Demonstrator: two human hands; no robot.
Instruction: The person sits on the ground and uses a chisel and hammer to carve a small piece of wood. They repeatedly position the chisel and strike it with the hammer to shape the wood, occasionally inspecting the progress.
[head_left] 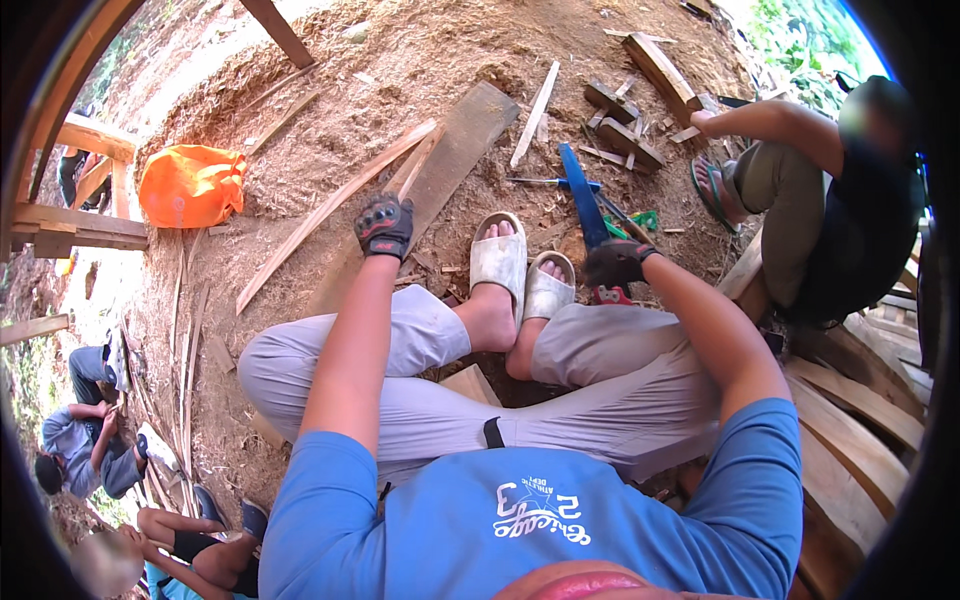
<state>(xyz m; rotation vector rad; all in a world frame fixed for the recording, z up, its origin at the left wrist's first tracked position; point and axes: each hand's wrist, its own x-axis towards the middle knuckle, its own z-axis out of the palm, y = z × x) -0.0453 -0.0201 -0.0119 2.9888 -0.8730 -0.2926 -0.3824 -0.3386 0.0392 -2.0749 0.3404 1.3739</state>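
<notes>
My left hand [385, 226], in a dark padded glove, is closed round the near end of a narrow wooden stick [418, 162]. The stick lies over a wide, flat plank [462, 140] on the ground. My right hand [615, 263], also gloved, grips a handsaw by its red handle [612, 295]. The saw's blue blade [581, 192] points away from me, apart from the wood. Between my hands are my feet in pale sandals [498, 262]. The left fingertips are partly hidden.
A long wood strip [320, 225] lies left of the plank. Beyond the saw are a screwdriver [540, 182] and wood offcuts [622, 125]. Another person [840, 190] sits close on my right, by stacked boards [850, 450]. An orange bag [192, 187] and more people are at the left.
</notes>
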